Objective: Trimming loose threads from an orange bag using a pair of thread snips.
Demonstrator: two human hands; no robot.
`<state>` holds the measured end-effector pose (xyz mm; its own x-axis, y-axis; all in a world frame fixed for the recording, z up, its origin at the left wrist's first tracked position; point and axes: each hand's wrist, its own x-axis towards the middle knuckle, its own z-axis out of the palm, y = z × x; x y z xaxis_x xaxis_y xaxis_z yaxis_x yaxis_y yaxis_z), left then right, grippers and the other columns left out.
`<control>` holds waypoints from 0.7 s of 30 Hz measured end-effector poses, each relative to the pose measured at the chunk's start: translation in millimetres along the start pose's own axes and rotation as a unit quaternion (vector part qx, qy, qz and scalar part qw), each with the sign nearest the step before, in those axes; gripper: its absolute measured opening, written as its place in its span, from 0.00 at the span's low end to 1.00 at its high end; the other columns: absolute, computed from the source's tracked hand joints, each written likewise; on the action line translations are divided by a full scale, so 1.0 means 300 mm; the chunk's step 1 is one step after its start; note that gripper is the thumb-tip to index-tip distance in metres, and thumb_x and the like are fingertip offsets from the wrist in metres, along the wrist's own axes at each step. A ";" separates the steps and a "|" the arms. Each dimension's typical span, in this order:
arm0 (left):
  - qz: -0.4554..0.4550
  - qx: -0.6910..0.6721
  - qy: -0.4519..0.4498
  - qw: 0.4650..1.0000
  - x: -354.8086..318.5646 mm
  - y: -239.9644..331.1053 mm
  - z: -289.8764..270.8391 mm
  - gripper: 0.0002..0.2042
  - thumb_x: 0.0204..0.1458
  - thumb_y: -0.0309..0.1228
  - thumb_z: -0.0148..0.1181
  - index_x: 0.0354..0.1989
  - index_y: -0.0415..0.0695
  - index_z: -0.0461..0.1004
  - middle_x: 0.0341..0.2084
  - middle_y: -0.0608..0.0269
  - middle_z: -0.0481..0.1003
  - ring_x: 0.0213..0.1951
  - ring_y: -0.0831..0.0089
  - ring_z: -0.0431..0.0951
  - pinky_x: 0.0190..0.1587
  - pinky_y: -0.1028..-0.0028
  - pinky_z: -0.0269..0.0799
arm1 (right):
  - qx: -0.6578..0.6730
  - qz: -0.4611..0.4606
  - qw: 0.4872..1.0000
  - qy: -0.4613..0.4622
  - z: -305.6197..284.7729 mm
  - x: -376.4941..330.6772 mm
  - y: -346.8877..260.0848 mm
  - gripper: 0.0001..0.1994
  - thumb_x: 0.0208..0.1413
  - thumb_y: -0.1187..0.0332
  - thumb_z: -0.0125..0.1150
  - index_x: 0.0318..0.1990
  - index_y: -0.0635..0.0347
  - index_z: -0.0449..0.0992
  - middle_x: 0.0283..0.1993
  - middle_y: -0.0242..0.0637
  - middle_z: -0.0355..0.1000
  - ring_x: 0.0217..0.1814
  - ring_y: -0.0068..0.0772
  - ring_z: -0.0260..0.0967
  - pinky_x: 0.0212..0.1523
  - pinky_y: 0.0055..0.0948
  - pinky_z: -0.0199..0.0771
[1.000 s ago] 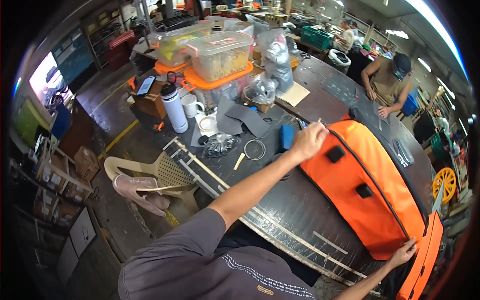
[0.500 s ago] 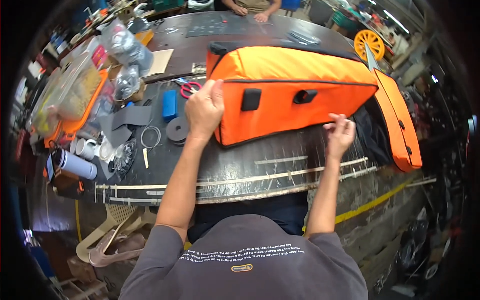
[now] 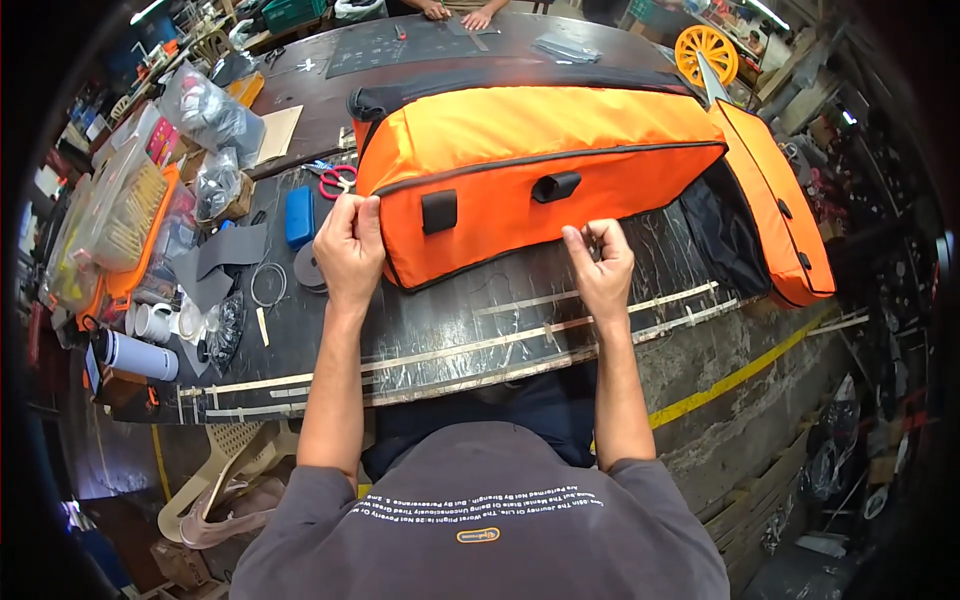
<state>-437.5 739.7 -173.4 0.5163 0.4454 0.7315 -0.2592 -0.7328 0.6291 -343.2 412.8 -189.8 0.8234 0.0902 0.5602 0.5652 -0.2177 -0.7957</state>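
A large orange bag (image 3: 640, 182) with black piping lies on its side on the dark worktable, its front panel facing me. That panel carries two black webbing loops, a flat one (image 3: 439, 212) and a rounded one (image 3: 556, 187). At the bag's left end, my left hand (image 3: 350, 255) is closed on the edge, thumb up along the piping. My right hand (image 3: 603, 272) is by the lower front edge, fingers curled in toward the thumb; whatever is between them is hidden. A second orange and black bag (image 3: 770, 190) rests at the table's right end.
Left of the bag are red-handled scissors (image 3: 337, 181), a blue box (image 3: 299, 216), a tape roll (image 3: 308, 268), grey fabric pieces (image 3: 232, 250) and a pale bottle (image 3: 140, 356). Plastic bins (image 3: 130, 220) crowd the left side. A co-worker's hands (image 3: 455, 15) are at the far edge.
In my view, the bag has shifted left and slightly tilted. My left hand has closed on its left edge. My right hand has moved left along the lower edge, its fingers curling in.
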 end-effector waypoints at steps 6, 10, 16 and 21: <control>0.054 0.010 -0.028 0.998 -0.040 0.019 -0.039 0.12 0.69 0.34 0.68 0.35 0.40 0.77 0.26 0.53 0.75 0.27 0.53 0.77 0.33 0.58 0.72 | -0.013 -0.093 0.996 0.009 0.071 0.096 -0.075 0.17 0.60 0.78 0.78 0.56 0.57 0.86 0.27 0.27 0.71 0.28 0.14 0.63 0.31 0.20 0.69; 0.056 0.072 -0.035 0.995 -0.045 0.044 -0.052 0.12 0.66 0.36 0.72 0.36 0.42 0.77 0.26 0.57 0.74 0.26 0.57 0.75 0.33 0.60 0.69 | -0.051 -0.141 0.988 -0.040 0.151 0.111 -0.136 0.29 0.53 0.82 0.73 0.65 0.52 0.85 0.30 0.38 0.77 0.26 0.29 0.74 0.32 0.30 0.77; 0.163 0.116 0.037 0.979 -0.034 0.117 -0.003 0.15 0.57 0.28 0.76 0.53 0.44 0.84 0.49 0.53 0.77 0.47 0.58 0.78 0.52 0.61 0.75 | -0.116 -0.178 0.977 -0.034 0.213 0.105 -0.090 0.24 0.55 0.79 0.71 0.60 0.51 0.82 0.39 0.41 0.86 0.37 0.42 0.87 0.36 0.39 0.84; 0.201 0.135 0.006 0.970 -0.041 0.128 0.031 0.18 0.50 0.24 0.77 0.51 0.49 0.89 0.48 0.57 0.79 0.48 0.59 0.79 0.54 0.61 0.72 | -0.050 -0.170 0.984 0.006 0.244 0.047 -0.010 0.24 0.53 0.84 0.74 0.58 0.56 0.82 0.34 0.36 0.81 0.28 0.23 0.76 0.32 0.26 0.78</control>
<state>-446.2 701.2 -160.7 0.4083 0.1004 0.9073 -0.2139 -0.9557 0.2021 -329.5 486.0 -196.3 0.5870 0.1623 0.7932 0.7994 -0.2714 -0.5360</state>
